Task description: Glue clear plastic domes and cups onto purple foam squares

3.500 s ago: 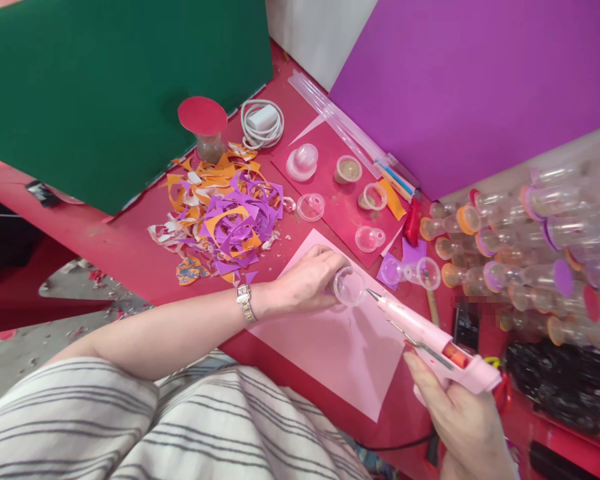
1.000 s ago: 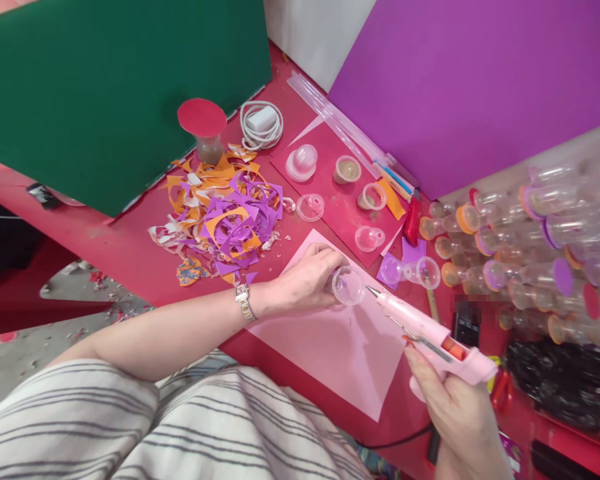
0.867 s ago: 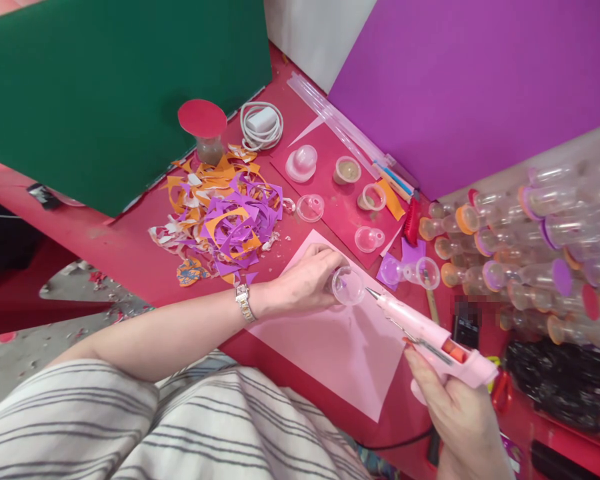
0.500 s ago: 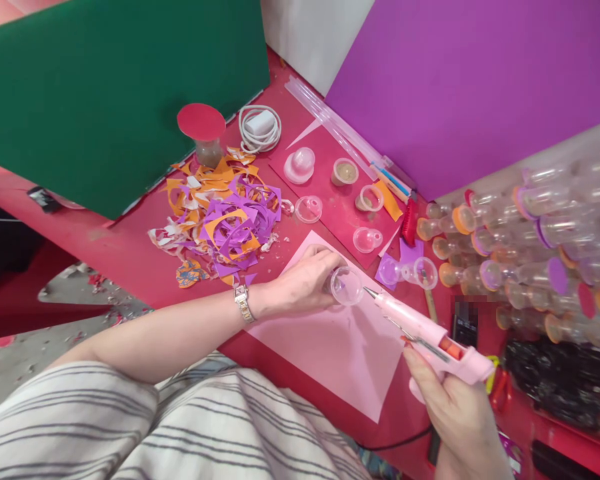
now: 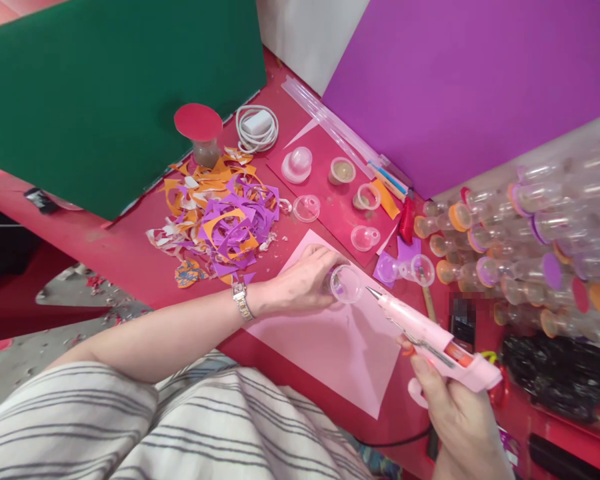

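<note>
My left hand (image 5: 310, 280) is closed around a clear plastic cup (image 5: 347, 285), whose round rim faces up and to the right. My right hand (image 5: 453, 407) grips a pink hot glue gun (image 5: 430, 327) by its handle. The gun's metal nozzle points at the cup and sits just to the right of its rim, apart from it. Both are over a sheet of pink paper (image 5: 330, 353). Some of my right fingers are hidden behind the gun's body.
Orange and purple paper scraps (image 5: 235, 220) are heaped left of centre. Small clear cups and lids (image 5: 365, 237) lie on a red sheet (image 5: 325, 233) behind. Rows of joined plastic cups (image 5: 515, 273) stand at the right, near a black plastic bag (image 5: 560, 377). A coiled white cable (image 5: 257, 128) lies at the back.
The glue gun has drawn back slightly to the right and down, so its nozzle is farther from the cup's rim. My left hand holds the cup in nearly the same place.
</note>
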A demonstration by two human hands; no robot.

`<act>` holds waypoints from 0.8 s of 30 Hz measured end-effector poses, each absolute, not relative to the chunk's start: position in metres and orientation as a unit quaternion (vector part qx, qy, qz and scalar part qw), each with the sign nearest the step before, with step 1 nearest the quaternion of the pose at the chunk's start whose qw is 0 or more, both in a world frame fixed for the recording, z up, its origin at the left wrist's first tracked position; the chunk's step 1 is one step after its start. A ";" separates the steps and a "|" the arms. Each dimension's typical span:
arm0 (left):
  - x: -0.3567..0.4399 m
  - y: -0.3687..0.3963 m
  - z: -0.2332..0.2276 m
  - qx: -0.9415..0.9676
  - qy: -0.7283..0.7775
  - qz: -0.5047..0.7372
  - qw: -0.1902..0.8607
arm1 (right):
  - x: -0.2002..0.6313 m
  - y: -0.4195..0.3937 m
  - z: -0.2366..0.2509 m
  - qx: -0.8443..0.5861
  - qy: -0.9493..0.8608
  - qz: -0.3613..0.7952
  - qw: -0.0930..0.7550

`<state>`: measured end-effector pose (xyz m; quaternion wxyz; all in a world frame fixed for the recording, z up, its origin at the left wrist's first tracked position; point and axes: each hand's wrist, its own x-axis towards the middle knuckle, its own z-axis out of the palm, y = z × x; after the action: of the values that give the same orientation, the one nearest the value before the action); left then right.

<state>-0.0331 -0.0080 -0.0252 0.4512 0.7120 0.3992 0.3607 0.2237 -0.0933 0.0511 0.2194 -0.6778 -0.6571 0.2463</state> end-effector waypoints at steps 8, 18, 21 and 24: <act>-0.032 -0.007 -0.028 0.714 0.405 0.352 0.449 | 0.212 -0.105 0.056 -0.704 -0.636 0.233 0.214; -0.032 -0.005 -0.027 0.703 0.406 0.354 0.463 | 0.210 -0.107 0.056 -0.700 -0.651 0.206 0.209; -0.032 -0.005 -0.026 0.699 0.407 0.352 0.471 | 0.213 -0.109 0.054 -0.692 -0.667 0.191 0.199; -0.032 -0.005 -0.026 0.698 0.409 0.350 0.472 | 0.221 -0.106 0.051 -0.675 -0.691 0.174 0.194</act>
<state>-0.0320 -0.0047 -0.0258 0.4720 0.6984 0.4085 0.3500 0.2214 -0.1056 0.0506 0.1936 -0.6748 -0.6905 0.1742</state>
